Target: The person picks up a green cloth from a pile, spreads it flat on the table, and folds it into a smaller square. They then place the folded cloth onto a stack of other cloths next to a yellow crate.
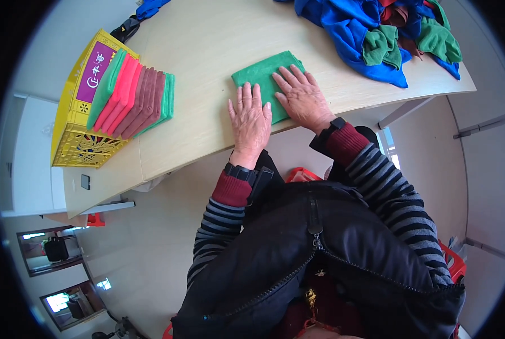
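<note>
A dark zipped jacket [331,254] with striped sleeves fills the foreground below the table [207,39]. At the far left, a yellow crate [74,130] carries a row of folded cloths [133,96] in green, pink and brown. The left hand [251,120] lies flat with fingers spread on the near edge of a folded green cloth [263,73]; the right hand [302,96] presses flat on it too. A heap of blue and green cloths [376,34] sits at the far right.
</note>
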A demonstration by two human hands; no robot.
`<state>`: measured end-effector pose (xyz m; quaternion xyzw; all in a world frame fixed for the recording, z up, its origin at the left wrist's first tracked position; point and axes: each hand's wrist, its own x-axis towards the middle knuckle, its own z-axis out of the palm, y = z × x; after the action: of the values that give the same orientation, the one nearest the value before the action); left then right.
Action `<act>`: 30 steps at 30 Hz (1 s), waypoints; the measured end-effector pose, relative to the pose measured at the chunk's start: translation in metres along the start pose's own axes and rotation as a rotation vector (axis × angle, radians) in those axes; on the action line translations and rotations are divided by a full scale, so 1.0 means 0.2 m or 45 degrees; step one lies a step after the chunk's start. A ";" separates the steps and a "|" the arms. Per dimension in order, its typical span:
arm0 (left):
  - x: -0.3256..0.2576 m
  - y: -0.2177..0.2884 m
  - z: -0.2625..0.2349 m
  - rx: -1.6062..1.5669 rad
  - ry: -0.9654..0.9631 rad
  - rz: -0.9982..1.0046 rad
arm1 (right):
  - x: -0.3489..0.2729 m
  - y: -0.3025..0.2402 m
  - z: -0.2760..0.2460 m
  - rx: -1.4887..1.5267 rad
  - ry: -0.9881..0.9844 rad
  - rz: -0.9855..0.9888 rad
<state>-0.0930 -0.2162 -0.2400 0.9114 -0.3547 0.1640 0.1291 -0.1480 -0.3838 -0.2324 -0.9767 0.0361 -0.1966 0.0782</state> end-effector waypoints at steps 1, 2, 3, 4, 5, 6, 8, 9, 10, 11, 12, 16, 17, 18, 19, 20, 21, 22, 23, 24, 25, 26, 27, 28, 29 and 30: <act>0.00 0.00 0.00 -0.001 -0.001 -0.007 | -0.01 0.02 -0.01 -0.003 -0.008 0.010; -0.01 0.00 0.00 -0.003 -0.001 -0.007 | -0.02 0.04 -0.01 -0.005 -0.009 0.011; -0.01 -0.01 0.00 -0.013 0.005 -0.009 | -0.03 0.06 -0.02 -0.011 -0.013 0.038; -0.02 -0.01 0.00 -0.022 0.011 -0.011 | -0.04 0.09 -0.03 -0.017 -0.017 0.064; -0.02 -0.01 0.00 -0.033 0.018 -0.014 | -0.05 0.11 -0.03 -0.024 -0.021 0.091; -0.02 -0.01 0.00 -0.036 0.024 -0.015 | -0.05 0.14 -0.04 -0.029 -0.019 0.088; -0.02 -0.01 0.00 -0.047 0.024 -0.018 | -0.05 0.17 -0.08 -0.135 -0.034 0.129; -0.02 -0.01 0.01 -0.052 0.024 -0.019 | -0.05 0.17 -0.10 -0.188 -0.042 0.150; -0.03 -0.01 0.01 -0.055 0.028 -0.018 | -0.04 0.16 -0.12 -0.192 -0.039 0.150; -0.03 -0.02 0.01 -0.055 0.024 -0.026 | -0.03 0.14 -0.12 -0.256 -0.011 0.107; -0.03 -0.02 0.00 -0.054 0.019 -0.034 | -0.01 0.12 -0.12 -0.319 0.017 0.065; -0.03 -0.02 0.00 -0.021 -0.020 -0.014 | 0.04 -0.13 -0.09 -0.027 0.050 -0.062; -0.03 -0.02 0.01 -0.004 -0.035 -0.007 | 0.03 -0.16 -0.08 -0.032 0.053 -0.052; -0.03 -0.02 0.00 -0.002 -0.036 -0.001 | 0.02 -0.20 -0.06 0.034 0.027 -0.070; -0.04 -0.01 -0.01 -0.014 -0.025 0.010 | 0.01 -0.23 -0.03 0.100 0.000 -0.087; -0.04 -0.01 -0.01 -0.027 -0.015 0.022 | 0.01 -0.23 -0.01 0.166 -0.027 -0.104; -0.03 0.00 -0.01 -0.041 -0.005 0.034 | 0.00 -0.20 0.00 0.165 -0.026 -0.099; -0.02 0.00 0.00 -0.044 -0.006 0.040 | -0.01 -0.15 0.00 0.124 -0.005 -0.086; -0.02 0.00 0.00 -0.035 -0.012 0.018 | -0.02 -0.11 0.00 0.090 0.013 -0.080; -0.03 -0.01 -0.01 -0.027 -0.016 -0.003 | -0.03 -0.09 0.00 0.056 0.031 -0.075; -0.02 -0.01 0.00 -0.023 -0.018 -0.020 | -0.03 -0.06 -0.01 0.053 0.031 -0.073; -0.02 -0.01 0.00 -0.026 -0.016 -0.019 | -0.03 -0.04 -0.01 0.031 0.007 -0.056; -0.01 -0.01 0.00 -0.028 -0.018 -0.025 | -0.03 -0.02 -0.02 0.009 -0.016 -0.040; -0.02 -0.01 0.00 -0.031 -0.019 -0.031 | -0.03 0.00 -0.03 -0.014 -0.039 -0.025; -0.02 -0.01 -0.01 -0.034 -0.018 -0.039 | -0.02 0.02 -0.04 -0.018 -0.037 -0.029; -0.02 -0.01 -0.01 -0.035 -0.011 -0.041 | -0.01 0.05 -0.05 -0.044 -0.076 0.025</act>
<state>-0.0949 -0.2125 -0.2399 0.9159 -0.3426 0.1531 0.1426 -0.1551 -0.3944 -0.2258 -0.9829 0.0467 -0.1660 0.0642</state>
